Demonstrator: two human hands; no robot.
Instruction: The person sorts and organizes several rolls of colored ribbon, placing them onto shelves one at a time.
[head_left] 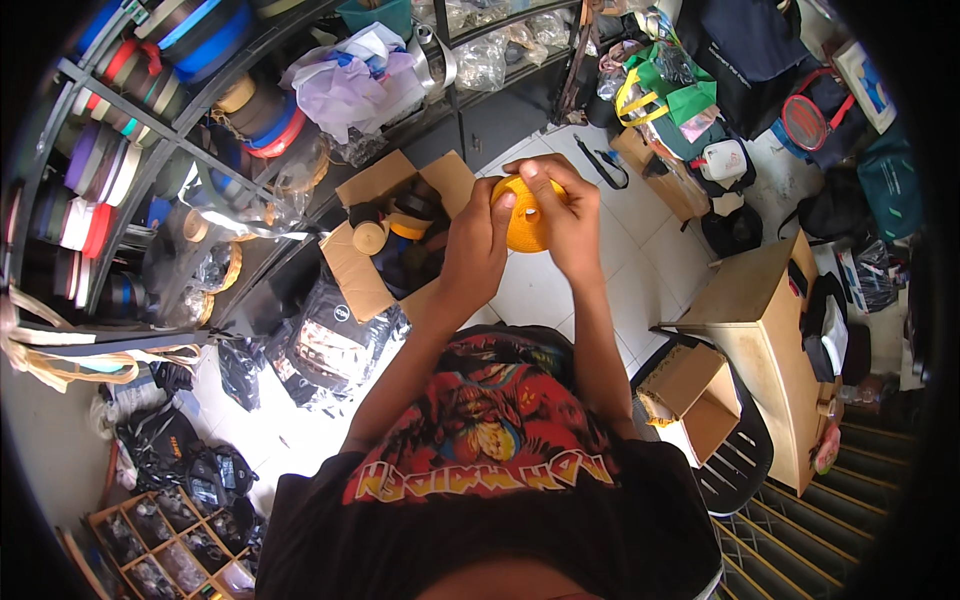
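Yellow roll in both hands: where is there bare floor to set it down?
Bare white tile lies just under the yellow roll, between the open cardboard box and the wooden cabinet. Left of the box is crowded with dark bags against the shelves. Bags crowd the far side.

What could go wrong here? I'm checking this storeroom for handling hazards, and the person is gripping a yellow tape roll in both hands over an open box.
The yellow tape roll is held in the air by the left hand and right hand above the tiled floor; a slip might send it rolling off among the bags. It could also drop into the open cardboard box and knock the rolls inside.
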